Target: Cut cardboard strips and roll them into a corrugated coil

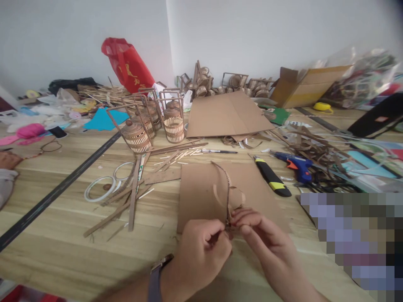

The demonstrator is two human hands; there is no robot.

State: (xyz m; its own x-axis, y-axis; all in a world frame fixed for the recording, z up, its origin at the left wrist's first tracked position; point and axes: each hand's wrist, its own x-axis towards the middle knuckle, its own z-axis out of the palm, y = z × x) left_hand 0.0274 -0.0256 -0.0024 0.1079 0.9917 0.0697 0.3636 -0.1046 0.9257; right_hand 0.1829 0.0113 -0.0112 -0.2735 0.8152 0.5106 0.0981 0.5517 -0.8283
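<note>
A thin, curved strip of corrugated cardboard (228,184) rises from between my hands, its far end bending left. My left hand (208,247), with a watch on its wrist, is closed in a pinch on the strip's near end. From the other side, the fingertips of my right hand (267,237) close on the same end; the exact grip is partly hidden. Just beyond my right fingers lies a small round cardboard piece (236,198) beside narrow curled pieces. Under them is a flat cardboard sheet (198,188).
A utility knife (272,176) and blue glue gun (296,164) lie right. Tape rings (94,188) and cardboard strips (134,201) lie left. Several small slatted lanterns (174,129) stand behind, beside a large cardboard sheet (226,115). Another person's hand (9,161) is far left.
</note>
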